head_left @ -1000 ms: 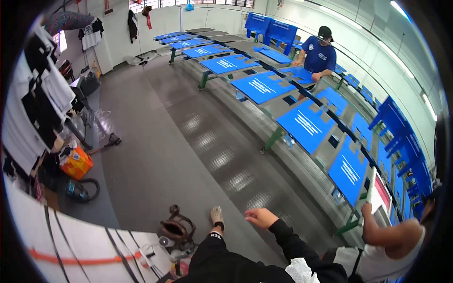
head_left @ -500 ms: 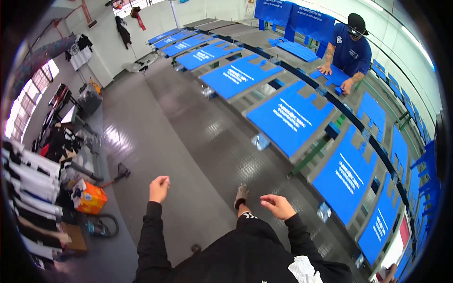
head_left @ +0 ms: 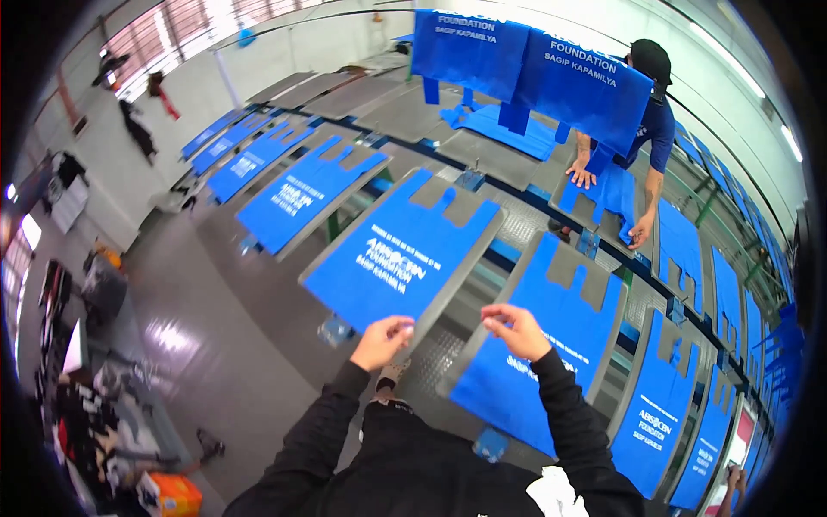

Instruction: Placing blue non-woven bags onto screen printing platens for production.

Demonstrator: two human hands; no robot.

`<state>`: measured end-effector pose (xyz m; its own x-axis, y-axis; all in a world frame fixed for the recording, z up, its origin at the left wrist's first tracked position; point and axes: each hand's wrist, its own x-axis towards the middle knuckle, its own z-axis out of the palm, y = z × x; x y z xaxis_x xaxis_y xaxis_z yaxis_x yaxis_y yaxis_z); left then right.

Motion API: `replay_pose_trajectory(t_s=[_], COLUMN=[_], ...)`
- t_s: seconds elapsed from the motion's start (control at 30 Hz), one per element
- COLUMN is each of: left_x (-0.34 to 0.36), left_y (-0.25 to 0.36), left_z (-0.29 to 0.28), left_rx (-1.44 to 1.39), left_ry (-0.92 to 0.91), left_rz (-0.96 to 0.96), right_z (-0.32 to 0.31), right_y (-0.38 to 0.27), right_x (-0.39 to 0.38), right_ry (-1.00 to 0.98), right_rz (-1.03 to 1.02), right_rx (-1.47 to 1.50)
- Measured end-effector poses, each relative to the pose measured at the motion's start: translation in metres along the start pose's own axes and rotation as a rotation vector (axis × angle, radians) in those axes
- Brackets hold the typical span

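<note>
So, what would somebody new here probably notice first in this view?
Probably the two hanging blue fabric pieces with white print, top centre to right. Next, the rows of flat blue pieces on grey boards, sweeping from left to right. Then the left hand and right hand, in front of them at lower centre.

Wears a black top (head_left: 431, 484) with long sleeves (head_left: 301, 441), snug at the cuffs (head_left: 351, 379), and black legwear (head_left: 386, 432); bears a crumpled white patch (head_left: 554, 493) right of bottom centre.
</note>
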<state>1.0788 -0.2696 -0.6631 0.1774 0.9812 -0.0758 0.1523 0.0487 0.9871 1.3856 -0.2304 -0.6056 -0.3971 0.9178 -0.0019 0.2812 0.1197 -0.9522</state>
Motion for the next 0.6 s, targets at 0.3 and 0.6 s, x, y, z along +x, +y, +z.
replay_pose_trajectory(t_s=[0.3,0.6], left_x=[0.448,0.635], left_y=[0.136,0.216], left_z=[-0.128,-0.154], left_rx=[-0.58,-0.917], left_ry=[-0.107,-0.136], left_rz=[0.251,0.084], right_z=[-0.119,-0.179], right_y=[-0.071,-0.097], right_x=[0.296,0.438], right_ry=[0.591,0.858], right_rz=[0.006,-0.079], right_rx=[0.322,0.586])
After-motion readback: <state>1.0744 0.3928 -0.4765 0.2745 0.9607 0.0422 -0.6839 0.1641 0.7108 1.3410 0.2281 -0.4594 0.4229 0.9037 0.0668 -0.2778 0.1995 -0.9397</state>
